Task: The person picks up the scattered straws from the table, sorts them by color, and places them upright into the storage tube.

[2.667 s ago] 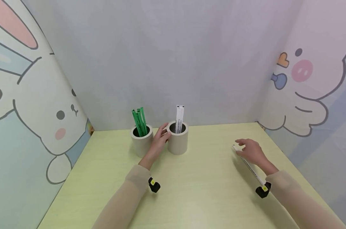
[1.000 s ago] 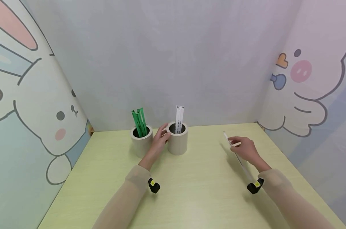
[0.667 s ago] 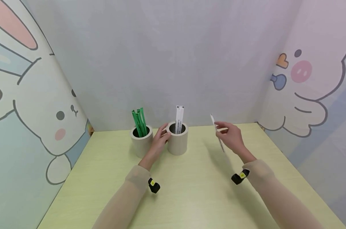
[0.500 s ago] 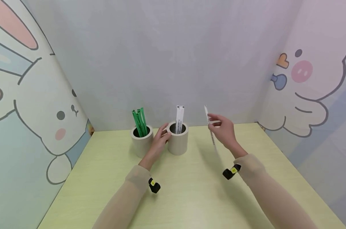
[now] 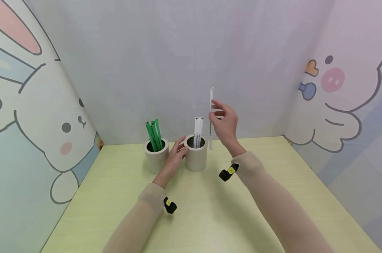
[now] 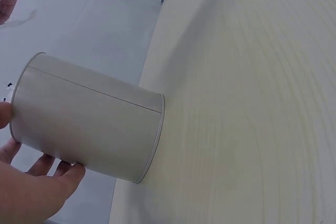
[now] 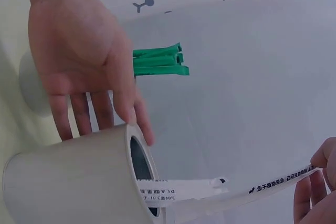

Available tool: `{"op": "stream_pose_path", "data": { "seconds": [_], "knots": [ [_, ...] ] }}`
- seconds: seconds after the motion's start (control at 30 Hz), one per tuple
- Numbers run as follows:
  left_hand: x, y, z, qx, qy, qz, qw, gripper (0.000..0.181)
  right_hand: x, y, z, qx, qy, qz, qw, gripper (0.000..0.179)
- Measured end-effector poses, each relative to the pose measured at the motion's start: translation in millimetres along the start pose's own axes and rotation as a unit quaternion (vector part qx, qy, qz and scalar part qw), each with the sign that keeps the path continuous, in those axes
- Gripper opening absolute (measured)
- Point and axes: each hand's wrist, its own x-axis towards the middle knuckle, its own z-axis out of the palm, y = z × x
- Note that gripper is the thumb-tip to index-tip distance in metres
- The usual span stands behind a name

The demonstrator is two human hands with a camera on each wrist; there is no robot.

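My left hand (image 5: 173, 160) holds the right-hand beige cup (image 5: 196, 161) by its left side. In the left wrist view, its thumb is at the rim and its fingers curl against the cup wall (image 6: 89, 119). The cup stands upright with white paper-wrapped straws (image 5: 198, 130) in it. Between thumb and fingertips, my right hand (image 5: 226, 121) pinches another white wrapped straw (image 5: 211, 95), upright just right of the cup. The right wrist view shows printed lettering on this straw (image 7: 278, 184), whose lower end overlaps the cup's mouth there.
A second beige cup (image 5: 155, 162), left of my left hand, holds several green wrapped straws (image 5: 155, 135). Both cups stand on a pale yellow table (image 5: 121, 196). A grey-white back wall (image 5: 140, 70) rises behind, with cartoon-printed panels at both sides.
My right hand has taken the white wrapped straw off the table, raised it, moved it left towards the cup and turned it upright. My left hand has stayed at the cup.
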Motion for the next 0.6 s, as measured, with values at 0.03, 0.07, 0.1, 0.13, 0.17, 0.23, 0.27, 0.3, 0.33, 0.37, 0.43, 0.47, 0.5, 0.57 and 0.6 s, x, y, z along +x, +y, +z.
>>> {"op": "stream_pose_path", "data": {
  "seconds": [0.03, 0.07, 0.1, 0.13, 0.17, 0.23, 0.27, 0.3, 0.33, 0.37, 0.43, 0.47, 0.5, 0.57, 0.6],
  "knots": [
    [0.1, -0.4, -0.6, 0.002, -0.001, -0.002, 1.0000, 0.058, 1.3, -1, 5, 0.000, 0.003, -0.002, 1.0000, 0.042],
    [0.0, -0.4, -1.1, 0.003, -0.002, -0.003, 1.0000, 0.058, 2.5, -2, 9, -0.001, 0.007, -0.003, 1.0000, 0.041],
    [0.1, -0.6, -1.6, 0.003, -0.004, -0.003, 1.0000, 0.058, 3.3, -3, 13, -0.002, 0.010, -0.003, 0.9999, 0.040],
    [0.2, -0.6, -1.9, 0.003, -0.005, -0.004, 1.0000, 0.059, 4.1, -3, 16, -0.001, 0.015, -0.004, 0.9999, 0.040],
    [0.4, -0.8, -2.1, 0.003, -0.005, -0.005, 1.0000, 0.058, 4.8, -4, 19, 0.001, 0.021, -0.005, 0.9998, 0.040],
    [0.7, -1.0, -2.5, 0.002, -0.005, -0.006, 1.0000, 0.058, 5.6, -3, 25, 0.009, 0.035, -0.006, 0.9993, 0.041],
    [0.9, -1.0, -2.6, 0.002, -0.005, -0.007, 1.0000, 0.058, 5.8, -2, 28, 0.013, 0.042, -0.007, 0.9990, 0.042],
    [1.1, -1.1, -2.7, 0.002, -0.004, -0.008, 1.0000, 0.058, 5.8, 0, 31, 0.018, 0.049, -0.009, 0.9986, 0.042],
    [1.5, -1.3, -2.7, 0.002, -0.004, -0.009, 0.9999, 0.058, 5.1, 1, 33, 0.021, 0.054, -0.010, 0.9982, 0.043],
    [1.6, -1.4, -2.8, 0.003, -0.004, -0.010, 0.9999, 0.058, 4.2, 3, 35, 0.021, 0.059, -0.012, 0.9980, 0.044],
    [1.8, -1.5, -2.8, 0.004, -0.005, -0.008, 0.9999, 0.059, 1.3, 9, 39, 0.021, 0.065, -0.013, 0.9976, 0.044],
    [1.8, -1.3, -2.7, 0.005, -0.005, -0.009, 0.9999, 0.058, -0.4, 13, 41, 0.019, 0.065, -0.013, 0.9976, 0.044],
    [2.0, -1.4, -2.6, 0.005, -0.006, -0.008, 0.9999, 0.058, -2.7, 15, 42, 0.021, 0.064, -0.012, 0.9977, 0.044],
    [1.7, -1.1, -2.4, 0.006, -0.008, -0.007, 0.9999, 0.058, -7.2, 22, 44, 0.019, 0.059, -0.007, 0.9980, 0.043],
    [1.8, -1.0, -2.3, 0.007, -0.008, -0.006, 0.9999, 0.058, -9.3, 25, 44, 0.017, 0.057, -0.004, 0.9982, 0.042]
  ]
}}
